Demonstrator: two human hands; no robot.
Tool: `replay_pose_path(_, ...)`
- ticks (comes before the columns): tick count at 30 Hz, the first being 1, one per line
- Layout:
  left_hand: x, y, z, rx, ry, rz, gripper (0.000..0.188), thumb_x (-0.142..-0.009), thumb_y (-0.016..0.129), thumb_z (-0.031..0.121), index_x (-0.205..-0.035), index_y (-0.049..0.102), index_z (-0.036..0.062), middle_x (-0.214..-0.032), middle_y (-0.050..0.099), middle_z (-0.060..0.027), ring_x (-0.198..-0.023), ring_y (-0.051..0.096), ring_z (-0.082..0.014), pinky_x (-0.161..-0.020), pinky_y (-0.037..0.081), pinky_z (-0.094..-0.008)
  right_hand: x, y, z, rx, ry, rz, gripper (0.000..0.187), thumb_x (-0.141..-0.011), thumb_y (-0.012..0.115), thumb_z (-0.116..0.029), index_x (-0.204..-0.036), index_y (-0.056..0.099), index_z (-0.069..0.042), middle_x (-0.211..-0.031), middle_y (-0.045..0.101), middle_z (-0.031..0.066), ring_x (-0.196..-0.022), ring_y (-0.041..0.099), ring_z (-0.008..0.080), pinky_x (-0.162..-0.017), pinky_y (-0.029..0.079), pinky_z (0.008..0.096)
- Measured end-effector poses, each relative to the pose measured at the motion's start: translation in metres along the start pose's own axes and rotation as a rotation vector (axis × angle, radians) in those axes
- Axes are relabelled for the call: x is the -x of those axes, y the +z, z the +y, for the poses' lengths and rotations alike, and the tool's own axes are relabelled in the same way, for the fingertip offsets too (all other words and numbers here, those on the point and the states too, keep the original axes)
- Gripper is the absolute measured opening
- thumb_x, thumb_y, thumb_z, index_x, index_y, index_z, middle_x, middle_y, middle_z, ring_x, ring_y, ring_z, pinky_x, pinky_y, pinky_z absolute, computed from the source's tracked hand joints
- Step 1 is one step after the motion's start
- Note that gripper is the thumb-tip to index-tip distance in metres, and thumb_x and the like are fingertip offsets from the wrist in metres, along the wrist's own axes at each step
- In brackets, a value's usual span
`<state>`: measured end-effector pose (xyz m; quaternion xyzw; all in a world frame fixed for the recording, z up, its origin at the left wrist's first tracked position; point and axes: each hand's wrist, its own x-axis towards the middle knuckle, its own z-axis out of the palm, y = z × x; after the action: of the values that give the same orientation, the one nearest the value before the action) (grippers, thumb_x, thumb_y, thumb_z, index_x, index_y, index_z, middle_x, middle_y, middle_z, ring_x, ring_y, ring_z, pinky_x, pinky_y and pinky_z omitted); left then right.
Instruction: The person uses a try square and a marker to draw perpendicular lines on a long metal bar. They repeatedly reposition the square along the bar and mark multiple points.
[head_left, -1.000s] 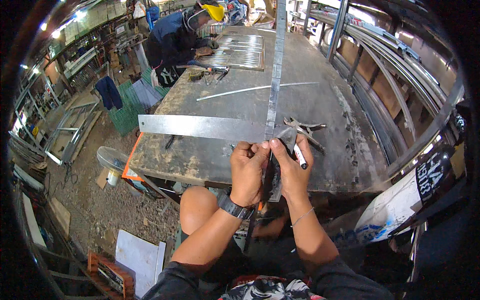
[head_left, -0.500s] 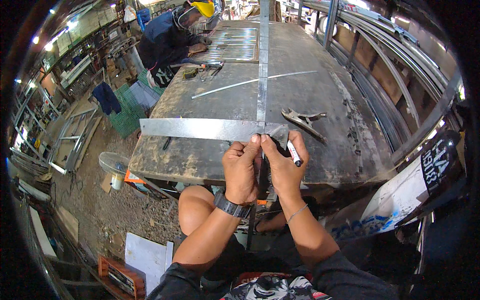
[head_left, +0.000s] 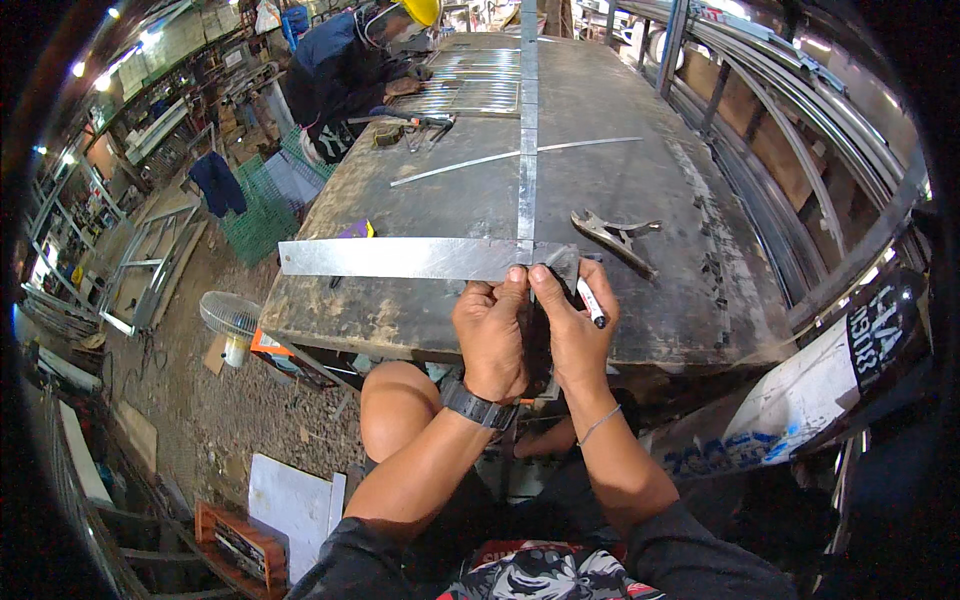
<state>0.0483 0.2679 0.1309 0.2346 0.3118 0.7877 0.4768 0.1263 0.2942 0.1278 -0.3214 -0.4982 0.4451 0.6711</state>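
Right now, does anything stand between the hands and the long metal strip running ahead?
Nothing visible does. The left hand and right hand have their thumbs at the near end of the strip; the pliers lie to the right.

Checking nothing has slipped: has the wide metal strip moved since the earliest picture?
Yes: the wide metal strip has shifted toward the near edge of the table; its gap from the thin strip beyond has widened.

White lettering (head_left: 862, 335) marks a black patch (head_left: 905, 330); blue lettering (head_left: 725, 456), a white panel (head_left: 800, 395).
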Motion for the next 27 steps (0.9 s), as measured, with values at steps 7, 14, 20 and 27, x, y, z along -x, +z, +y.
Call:
replay_pose_path(7, 0.0011, 0.0023, -0.0005, -0.010, 0.018, 0.025, 0.016, -0.099, 0.066, 0.015, -0.098, 0.062, -0.0002, -0.086, 0.067, -0.0034, -0.070, 0.058, -0.0082, -0.062, 0.048, -0.0237, 0.0025, 0.0008, -0.0057, -0.001, 0.024, -0.003, 0.020, -0.089, 0.078, -0.015, -0.100, 0.065, -0.004, -0.090, 0.065, -0.0022, -0.079, 0.056, 0.0049, -0.071, 0.046, 0.0222)
replay_pose_path(14, 0.0012, 0.0019, 0.0002, 0.017, -0.003, 0.006, 0.016, -0.099, 0.065, 0.015, -0.098, 0.062, -0.0004, -0.088, 0.067, -0.0044, -0.072, 0.060, -0.0088, -0.064, 0.049, -0.0243, 0.0028, 0.0018, -0.0077, 0.007, 0.008, 0.003, 0.019, -0.089, 0.077, -0.014, -0.100, 0.065, -0.003, -0.090, 0.065, -0.0019, -0.080, 0.056, 0.0049, -0.071, 0.046, 0.0221)
replay_pose_path(20, 0.0017, -0.0008, 0.0003, -0.023, 0.003, -0.004, 0.017, -0.099, 0.066, 0.015, -0.101, 0.062, -0.0013, -0.088, 0.067, -0.0045, -0.071, 0.059, -0.0089, -0.064, 0.049, -0.0241, 0.0033, 0.0015, -0.0084, 0.027, 0.004, 0.010, 0.019, -0.089, 0.077, -0.014, -0.099, 0.065, -0.004, -0.089, 0.066, -0.0017, -0.079, 0.056, 0.0050, -0.071, 0.046, 0.0221)
replay_pose_path(27, 0.0026, 0.0028, 0.0021, -0.011, 0.014, 0.009, 0.016, -0.098, 0.066, 0.014, -0.099, 0.062, -0.0017, -0.088, 0.067, -0.0050, -0.073, 0.060, -0.0089, -0.065, 0.049, -0.0243, 0.0028, 0.0017, -0.0077, 0.006, 0.008, 0.006, 0.020, -0.089, 0.078, -0.015, -0.098, 0.065, -0.004, -0.089, 0.066, -0.0017, -0.078, 0.057, 0.0051, -0.070, 0.046, 0.0224)
